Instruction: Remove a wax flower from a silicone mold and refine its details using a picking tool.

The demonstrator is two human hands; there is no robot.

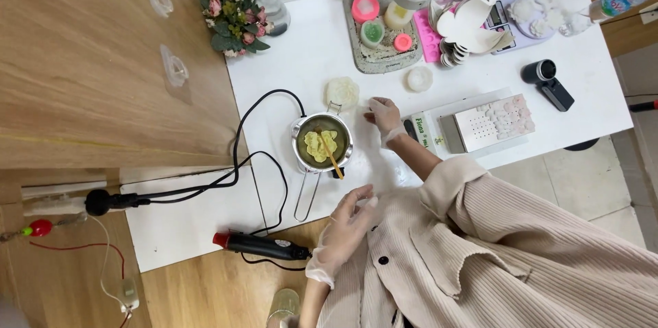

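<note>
Metal pot (322, 141) of yellow pieces with our wooden stick (331, 156) near the white table's (315, 54) left edge, our right hand (384, 114) flat beside it, open, our left hand (348, 222) hovering empty, fingers loosely spread, at the table's near edge.

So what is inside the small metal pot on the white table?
The metal pot holds pale yellow-green chunks in darker liquid, with a wooden stick leaning over the rim. The pot's bottom is covered by them.
</note>
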